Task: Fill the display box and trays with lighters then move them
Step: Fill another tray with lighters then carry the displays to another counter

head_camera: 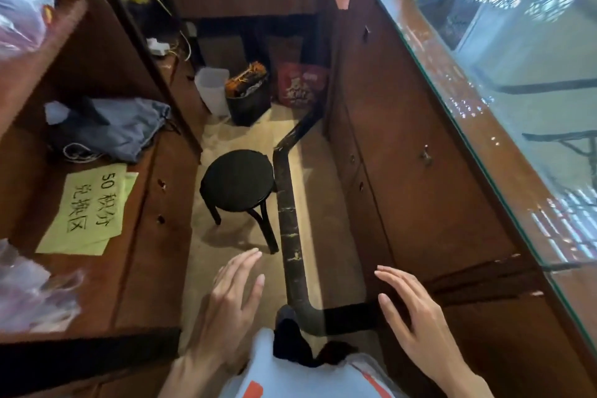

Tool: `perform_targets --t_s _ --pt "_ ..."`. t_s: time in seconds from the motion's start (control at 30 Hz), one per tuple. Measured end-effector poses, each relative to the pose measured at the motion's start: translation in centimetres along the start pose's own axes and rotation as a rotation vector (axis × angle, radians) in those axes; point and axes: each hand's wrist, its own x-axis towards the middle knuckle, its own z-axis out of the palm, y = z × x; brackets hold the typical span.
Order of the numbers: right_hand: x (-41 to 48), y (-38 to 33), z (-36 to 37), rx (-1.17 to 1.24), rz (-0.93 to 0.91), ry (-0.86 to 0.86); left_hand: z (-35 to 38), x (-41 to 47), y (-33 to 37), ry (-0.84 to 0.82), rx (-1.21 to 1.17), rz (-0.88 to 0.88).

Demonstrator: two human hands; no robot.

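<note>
The left hand [232,297] at 7 o'clock and right hand [416,323] at 5 o'clock hang empty, fingers spread, likely free for walking past the stool [237,181] at 11.

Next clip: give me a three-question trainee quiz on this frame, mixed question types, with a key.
1. True or false: the left hand grips a lighter.
2. What stands on the floor ahead of the person? A) black round stool B) ladder C) trolley
3. Fill in: the yellow paper sign lies on a shelf to the person's ____.
Key: 1 false, the left hand and right hand are open and hold nothing; 2 A; 3 left.
</note>
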Motion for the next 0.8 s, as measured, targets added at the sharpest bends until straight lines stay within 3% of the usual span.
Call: perform_targets --t_s 0.23,0.53,0.8 --pt "14.9 -1.6 -0.3 0.005 0.068 0.001 -1.1 14.9 -2.8 0.020 0.032 0.059" --pt "37.5 0.8 -1.8 0.034 -0.019 0.021 2.3 33.5 -5.8 0.056 0.065 0.058" --pt "51.4 2.1 -4.0 0.046 -0.033 0.046 3.0 51.0 -6.5 -0.002 0.006 0.102"
